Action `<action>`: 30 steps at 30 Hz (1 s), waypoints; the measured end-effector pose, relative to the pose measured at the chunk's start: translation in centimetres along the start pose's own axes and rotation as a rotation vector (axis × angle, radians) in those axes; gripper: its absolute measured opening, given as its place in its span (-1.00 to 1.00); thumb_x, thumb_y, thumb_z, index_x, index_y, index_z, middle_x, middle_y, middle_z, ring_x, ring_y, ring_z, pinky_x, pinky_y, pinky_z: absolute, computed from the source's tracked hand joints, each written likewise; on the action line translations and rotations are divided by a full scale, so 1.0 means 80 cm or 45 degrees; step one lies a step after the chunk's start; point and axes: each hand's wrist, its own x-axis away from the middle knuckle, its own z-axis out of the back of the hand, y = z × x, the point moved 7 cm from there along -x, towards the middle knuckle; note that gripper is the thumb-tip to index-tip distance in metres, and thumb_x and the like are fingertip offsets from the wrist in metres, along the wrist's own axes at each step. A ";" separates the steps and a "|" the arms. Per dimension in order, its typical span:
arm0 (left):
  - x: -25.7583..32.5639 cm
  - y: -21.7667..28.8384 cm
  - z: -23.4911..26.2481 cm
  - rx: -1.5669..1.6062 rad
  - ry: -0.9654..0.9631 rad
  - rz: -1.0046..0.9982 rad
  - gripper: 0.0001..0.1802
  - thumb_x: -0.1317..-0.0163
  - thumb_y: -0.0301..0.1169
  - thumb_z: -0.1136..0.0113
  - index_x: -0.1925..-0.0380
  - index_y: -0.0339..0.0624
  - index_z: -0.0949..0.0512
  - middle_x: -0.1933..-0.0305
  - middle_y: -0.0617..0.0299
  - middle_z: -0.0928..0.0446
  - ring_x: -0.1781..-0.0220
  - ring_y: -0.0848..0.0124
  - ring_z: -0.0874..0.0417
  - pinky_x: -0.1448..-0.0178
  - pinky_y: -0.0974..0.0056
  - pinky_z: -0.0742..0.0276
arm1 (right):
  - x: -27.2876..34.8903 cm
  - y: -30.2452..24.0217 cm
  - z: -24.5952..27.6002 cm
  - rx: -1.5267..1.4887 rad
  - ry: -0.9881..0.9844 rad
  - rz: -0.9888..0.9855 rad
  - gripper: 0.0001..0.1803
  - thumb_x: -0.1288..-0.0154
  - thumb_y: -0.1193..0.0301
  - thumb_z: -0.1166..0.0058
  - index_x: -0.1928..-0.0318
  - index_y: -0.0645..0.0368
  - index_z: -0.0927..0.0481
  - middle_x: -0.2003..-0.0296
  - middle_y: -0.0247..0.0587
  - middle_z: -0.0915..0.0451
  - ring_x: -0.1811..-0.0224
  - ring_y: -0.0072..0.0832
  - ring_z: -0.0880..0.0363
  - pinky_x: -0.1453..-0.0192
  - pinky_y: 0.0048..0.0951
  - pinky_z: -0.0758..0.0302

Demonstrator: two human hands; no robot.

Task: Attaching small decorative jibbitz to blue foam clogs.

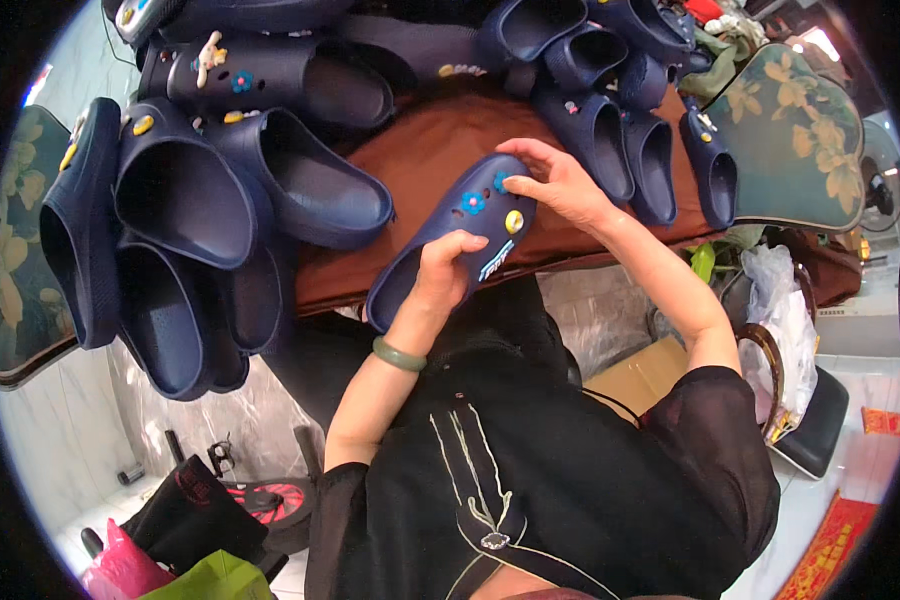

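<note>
A navy clog is held up in front of me, tilted with its toe to the far right. My left hand grips it around the middle, thumb on top near a white lettered charm. At the toe, my right hand pinches the clog's edge, its thumb at a blue flower charm. Another blue flower charm and a round yellow-and-white charm also sit on the upper. The fingers under the clog are hidden.
Navy clogs are piled at the left, with more clogs at the right, on a table under brown cloth. Floral chair backs flank it. A clear plastic bag and a cardboard box are at right.
</note>
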 end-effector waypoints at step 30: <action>-0.005 -0.026 0.017 -0.241 0.028 0.179 -0.42 0.05 -0.45 -0.13 -0.07 -0.33 -0.37 0.06 0.05 -0.54 0.14 0.25 -0.63 0.01 0.23 -0.58 | -0.035 -0.018 -0.031 1.191 -0.528 0.099 -0.45 -0.01 0.46 -0.16 -0.11 0.11 -0.45 0.05 0.04 -0.53 -0.07 -0.02 -0.43 -0.17 -0.08 -0.37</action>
